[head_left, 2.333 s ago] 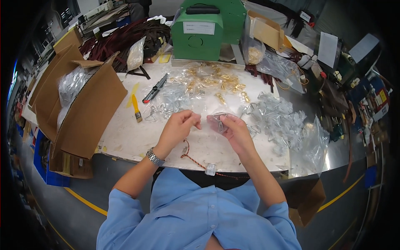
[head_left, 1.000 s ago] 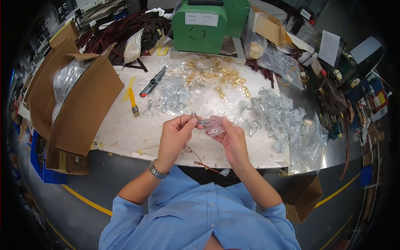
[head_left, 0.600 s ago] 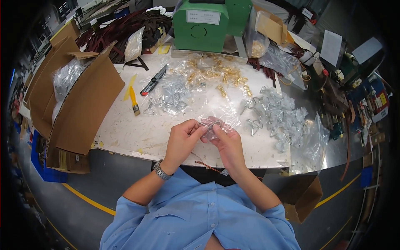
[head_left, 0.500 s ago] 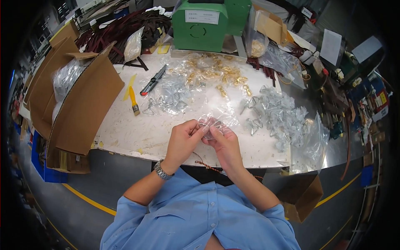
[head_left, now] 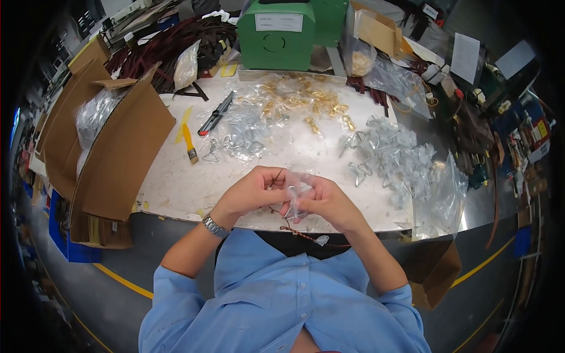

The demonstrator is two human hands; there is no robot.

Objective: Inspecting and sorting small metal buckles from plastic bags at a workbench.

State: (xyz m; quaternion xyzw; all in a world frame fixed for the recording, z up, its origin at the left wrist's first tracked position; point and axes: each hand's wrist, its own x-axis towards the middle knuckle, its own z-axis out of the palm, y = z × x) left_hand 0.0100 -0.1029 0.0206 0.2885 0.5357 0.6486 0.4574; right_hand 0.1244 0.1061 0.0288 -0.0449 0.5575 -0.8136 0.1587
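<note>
A small clear plastic bag [head_left: 292, 197] is bunched between my hands above the front part of the white worktable [head_left: 194, 188]. My left hand [head_left: 257, 191] pinches its left side, fingers curled. From the other side, my right hand [head_left: 329, 203] grips it with thumb and fingers. Whatever lies inside the bag is hard to make out. Beyond my hands is a pile of clear bags with silver triangular metal pieces [head_left: 244, 134]. Gold-coloured metal fittings [head_left: 312, 97] in clear bags lie behind it. A larger heap of bagged silver triangular pieces [head_left: 397, 159] is to the right.
A yellow-handled brush [head_left: 189, 143] and a utility knife [head_left: 216, 113] lie at left, beside an open cardboard box [head_left: 120, 159]. A green machine [head_left: 275, 44] stands at the back. A brown braided cord [head_left: 294, 231] hangs at the front edge, and another box [head_left: 438, 273] stands below right.
Both hands have turned inward with their elbows farther apart. The bag, spread out beyond the fingers before, is now gathered and hangs between the hands.
</note>
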